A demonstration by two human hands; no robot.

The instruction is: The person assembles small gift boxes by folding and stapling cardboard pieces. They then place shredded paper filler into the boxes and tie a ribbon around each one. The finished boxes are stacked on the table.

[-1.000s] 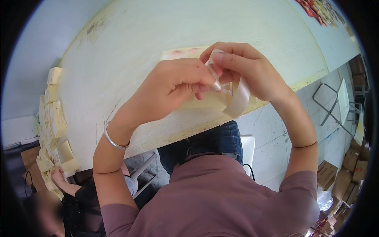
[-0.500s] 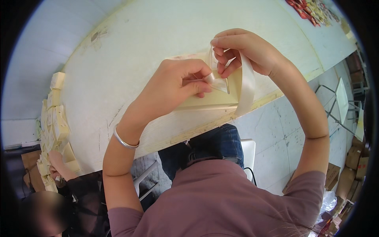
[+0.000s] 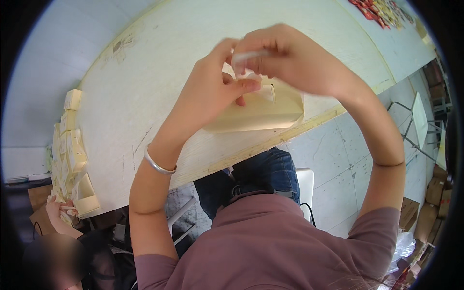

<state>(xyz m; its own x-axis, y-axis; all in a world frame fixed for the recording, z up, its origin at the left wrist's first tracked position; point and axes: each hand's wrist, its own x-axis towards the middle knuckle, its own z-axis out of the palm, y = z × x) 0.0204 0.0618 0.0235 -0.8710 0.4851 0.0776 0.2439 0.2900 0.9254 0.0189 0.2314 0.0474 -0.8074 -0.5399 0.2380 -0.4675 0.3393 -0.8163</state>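
A pale yellow box [image 3: 285,104] with a narrow slot in its top lies near the table's front edge. White satin ribbon [image 3: 265,93] runs across the box top beside the slot. Over the box, my left hand [image 3: 205,87] is closed, thumb and fingers pinching the ribbon. My right hand [image 3: 290,60] is raised against the left fingertips, its fingers curled and slightly smeared by motion. A blurred white stretch of ribbon shows at those fingers. Part of the box's left side and top is hidden behind my hands.
The white table [image 3: 145,77] has a worn front edge. Stacked small yellow boxes [image 3: 72,150] stand at its left end, where another person's hand [image 3: 60,215] is working. Red and yellow packets [image 3: 377,14] lie at the far right. A metal-framed stool [image 3: 419,121] stands on the floor.
My right hand has moved left and up to my left hand, taking the hanging ribbon loop off the box's right end. The box has shifted slightly. The other person's hand moved down-left.
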